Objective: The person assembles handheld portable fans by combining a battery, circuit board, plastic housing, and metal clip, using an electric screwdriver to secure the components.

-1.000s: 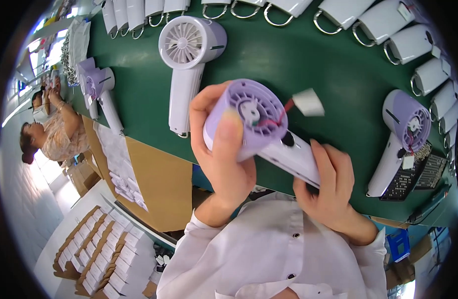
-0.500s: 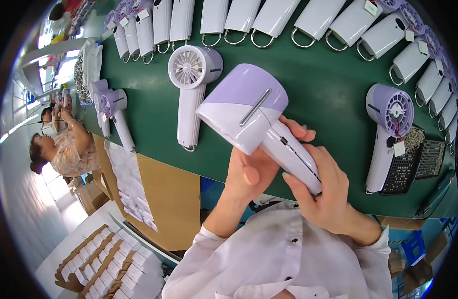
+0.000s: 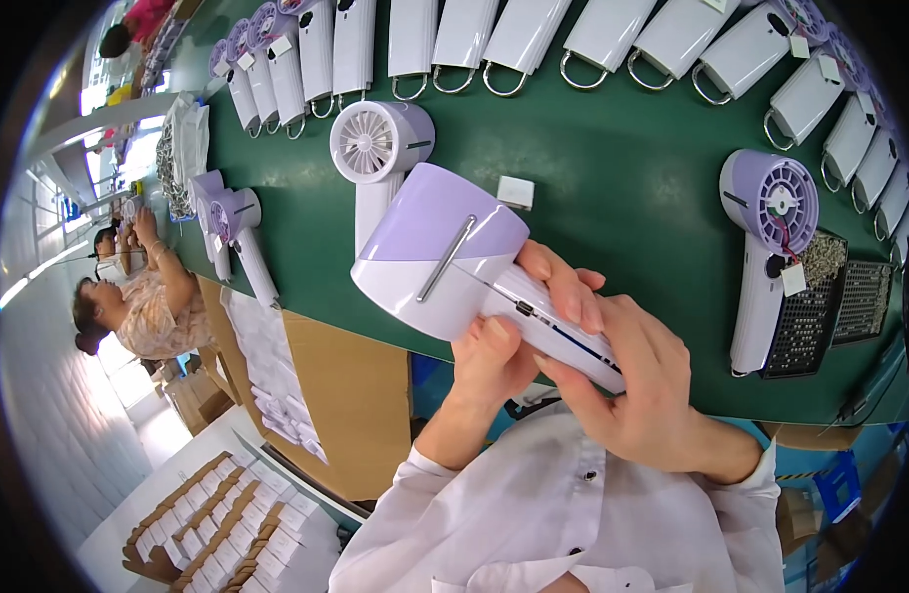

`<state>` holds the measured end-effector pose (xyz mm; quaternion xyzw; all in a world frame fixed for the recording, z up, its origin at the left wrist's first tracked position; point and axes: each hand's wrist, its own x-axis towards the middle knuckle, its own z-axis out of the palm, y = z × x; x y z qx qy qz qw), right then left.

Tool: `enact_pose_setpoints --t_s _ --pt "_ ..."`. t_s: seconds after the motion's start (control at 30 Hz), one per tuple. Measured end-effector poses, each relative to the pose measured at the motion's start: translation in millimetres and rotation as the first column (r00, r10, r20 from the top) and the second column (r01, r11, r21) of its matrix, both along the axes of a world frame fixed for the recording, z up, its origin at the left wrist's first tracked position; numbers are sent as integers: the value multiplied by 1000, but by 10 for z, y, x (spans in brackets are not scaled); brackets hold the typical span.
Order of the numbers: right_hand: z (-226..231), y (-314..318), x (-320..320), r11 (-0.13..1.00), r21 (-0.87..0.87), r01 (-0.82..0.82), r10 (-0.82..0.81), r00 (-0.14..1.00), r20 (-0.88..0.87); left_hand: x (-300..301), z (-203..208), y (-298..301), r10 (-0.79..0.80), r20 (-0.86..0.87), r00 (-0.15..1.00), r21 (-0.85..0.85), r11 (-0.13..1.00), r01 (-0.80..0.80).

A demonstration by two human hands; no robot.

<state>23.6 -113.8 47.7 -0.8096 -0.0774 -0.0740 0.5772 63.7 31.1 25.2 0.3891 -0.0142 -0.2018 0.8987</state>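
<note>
Both my hands hold a handheld fan (image 3: 440,252) with a lilac and white head and a white handle, tilted so its head points up and left. My left hand (image 3: 489,366) wraps the handle just below the head, thumb in front and fingers over the far side. Around the handle's lower end, my right hand (image 3: 647,390) is closed. A narrow dark seam with a small port runs along the handle. Behind it, a second fan (image 3: 371,143) lies on the green table (image 3: 613,198), its lower part partly hidden. A small white block (image 3: 516,193) lies beside the held fan's head.
Several fans with metal loops (image 3: 598,40) line the far edge. At right, a fan with an uncovered head (image 3: 771,203) lies by black trays (image 3: 800,326) of small parts. More fans (image 3: 232,217) lie left. A cardboard box (image 3: 346,395) stands below the edge; a person (image 3: 153,301) sits at far left.
The held fan has shifted left and slightly down, its head now overlapping the second fan's handle. The small white block has come into sight. My left thumb now lies against the handle's neck.
</note>
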Motion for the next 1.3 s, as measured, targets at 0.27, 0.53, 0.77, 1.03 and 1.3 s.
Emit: enact_pose_setpoints --t_s 0.27,0.53,0.77,1.03,1.3 --pt "-56 6 -17 999 4 41 -41 999 34 5 4 -58 25 12 1000 2 1000 -25" --pt "-16 6 -13 999 4 38 -38 999 -21 -2 -27 -64 46 35 998 0 999 -46" --pt "-54 29 -18 994 -35 106 -103 992 76 5 -31 -143 64 14 998 -83 995 -62" --pt "-79 13 -35 995 -25 95 -94 994 55 -22 -66 -159 50 -42 998 -57 997 -52" --pt "22 66 10 994 -45 99 -103 990 -94 3 6 -133 32 -10 999 150 988 -30"
